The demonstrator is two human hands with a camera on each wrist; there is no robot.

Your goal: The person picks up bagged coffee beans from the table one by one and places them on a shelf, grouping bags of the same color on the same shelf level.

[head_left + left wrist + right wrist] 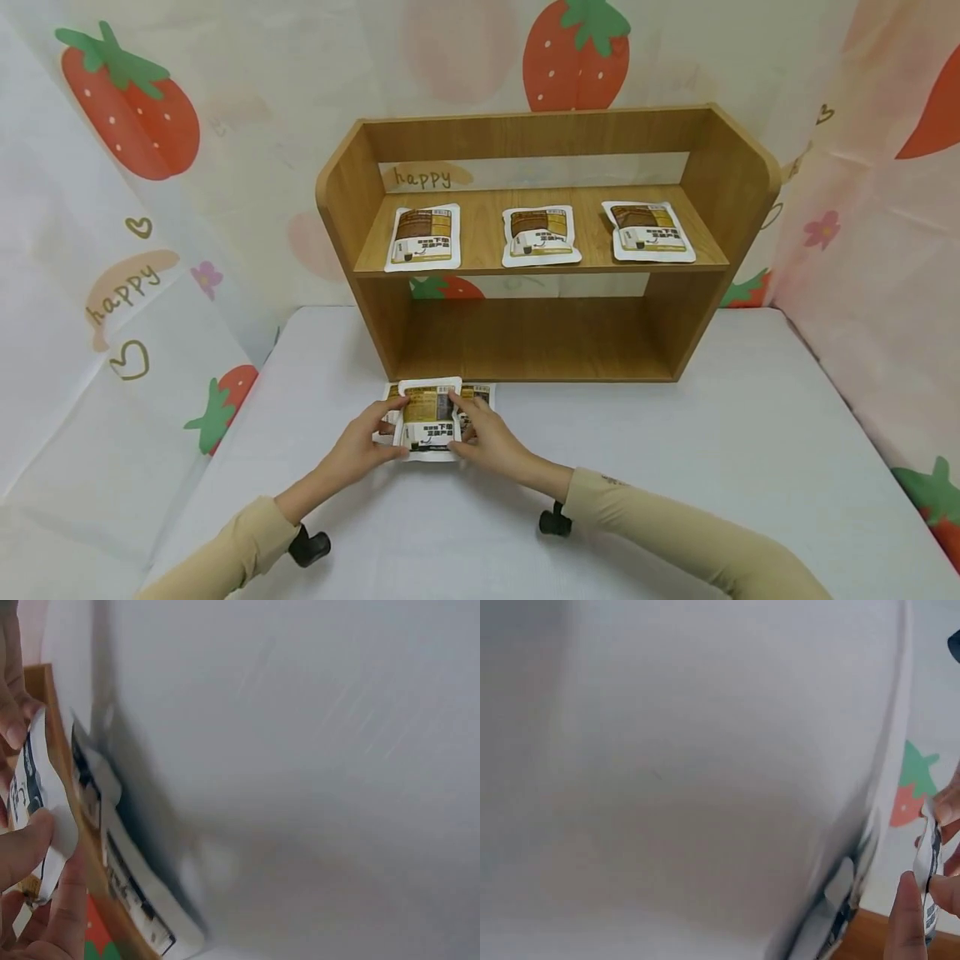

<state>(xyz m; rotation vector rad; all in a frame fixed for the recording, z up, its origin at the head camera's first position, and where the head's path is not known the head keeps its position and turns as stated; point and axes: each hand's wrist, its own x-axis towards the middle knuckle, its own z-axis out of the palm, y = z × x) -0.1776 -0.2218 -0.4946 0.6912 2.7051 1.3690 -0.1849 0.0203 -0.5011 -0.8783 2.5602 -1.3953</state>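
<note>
Beige-sleeved forearms enter from the near edge of the head view, each with a black wrist-mounted camera bracket. Left hand [358,446] and right hand [491,437] meet over a flat white sachet with a brown-and-gold printed label [428,419], which is uppermost on a small stack lying on the white table top [750,450], just in front of the open lower bay of the wooden two-tier shelf unit [547,242]. Fingers and thumb of the left hand pinch the sachet's left edge; those of the right hand pinch its right edge. Both wrist views confirm a thumb-and-finger pinch on the thin edge of the sachet [41,802] [928,862].

Technique, as a judgement: the top sachet is best peeled up by its sealed borders alone, kept level, so that the ones beneath are not dragged along; an even pull from both sides should prevent creasing.

Count: three matching sachets lie face up on the upper shelf, at left [423,237], centre [540,235] and right [649,230], well apart in a row. Corners of at least two further sachets [480,393] show under the held one, at either side; the exact depth of the stack cannot be told. Nothing stands in the lower bay. A strawberry-printed cloth backdrop [127,117] surrounds the table.
</note>
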